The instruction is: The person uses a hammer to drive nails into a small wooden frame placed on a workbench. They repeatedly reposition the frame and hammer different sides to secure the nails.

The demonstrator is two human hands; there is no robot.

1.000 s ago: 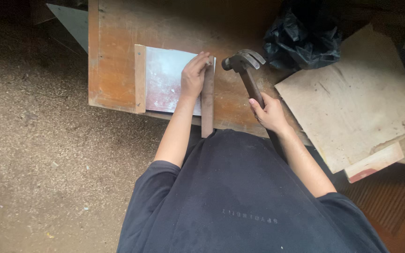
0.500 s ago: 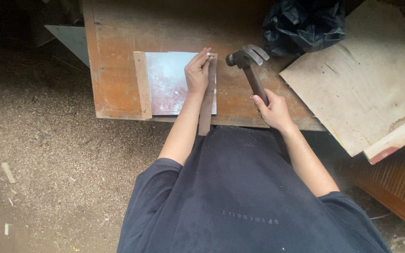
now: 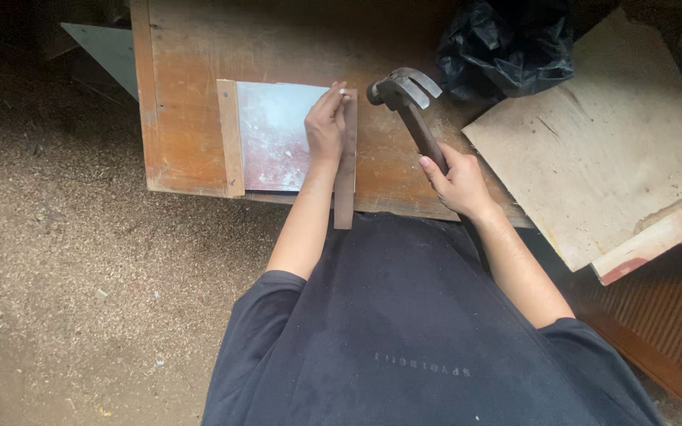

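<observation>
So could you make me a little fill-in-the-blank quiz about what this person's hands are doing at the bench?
1. The right hand has its grip on the handle of a claw ____.
2. The left hand pinches a small nail on the narrow wooden ____ along the pale panel.
3. Behind the tool's head lies a crumpled plastic bag, coloured ____.

Missing words: hammer; strip; black

Left hand (image 3: 326,126) covers the middle of the wooden strip (image 3: 346,170), and whatever its fingertips pinch is too small to make out. Right hand (image 3: 455,183) swallows the hammer (image 3: 406,99) handle's lower end. The desk (image 3: 191,118) runs off the top edge, the plywood sheet (image 3: 593,158) off the right.
</observation>
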